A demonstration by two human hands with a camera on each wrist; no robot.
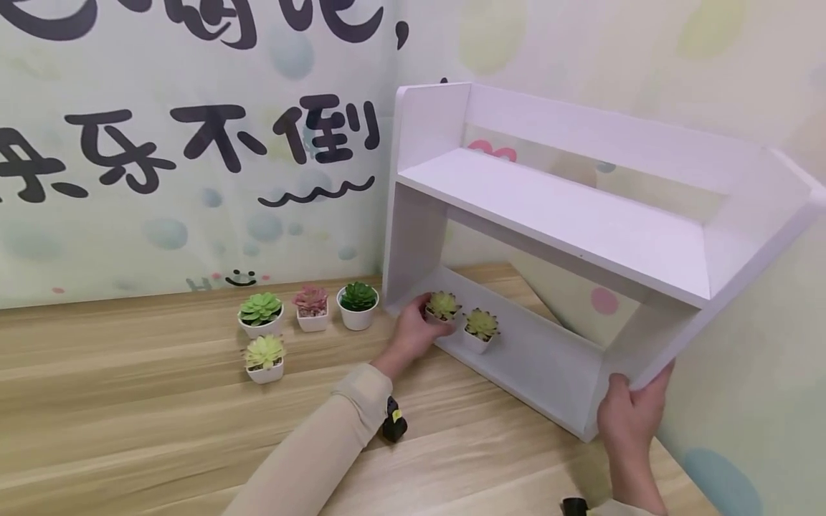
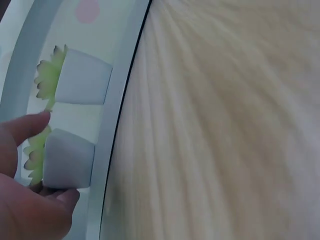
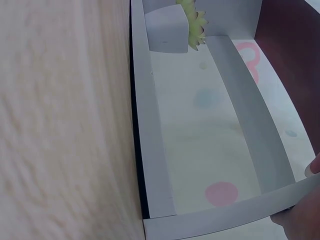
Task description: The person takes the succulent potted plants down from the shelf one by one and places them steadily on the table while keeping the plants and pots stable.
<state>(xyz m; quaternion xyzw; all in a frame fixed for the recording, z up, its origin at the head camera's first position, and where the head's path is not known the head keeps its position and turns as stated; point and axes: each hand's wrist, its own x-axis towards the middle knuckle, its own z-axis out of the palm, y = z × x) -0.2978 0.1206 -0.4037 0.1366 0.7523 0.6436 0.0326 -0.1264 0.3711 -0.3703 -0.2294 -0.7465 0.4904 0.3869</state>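
My left hand (image 1: 416,330) holds a small potted succulent (image 1: 442,307) with pale green leaves, on the lower board of a white two-tier shelf (image 1: 548,208). In the left wrist view, thumb and fingers lie on either side of its white pot (image 2: 69,160). Right beside it on the same board stands a second pale green succulent (image 1: 480,328). At the near right end, my right hand (image 1: 632,416) grips the shelf's side panel. The right wrist view shows only part of that hand (image 3: 302,210), at the panel's edge.
Left of the shelf on the wooden table (image 1: 129,430) stand a dark green succulent (image 1: 358,304), a reddish one (image 1: 312,308), a bright green one (image 1: 261,315) and a yellow-green one (image 1: 264,358). Patterned wall coverings (image 1: 193,229) rise behind the table and shelf.
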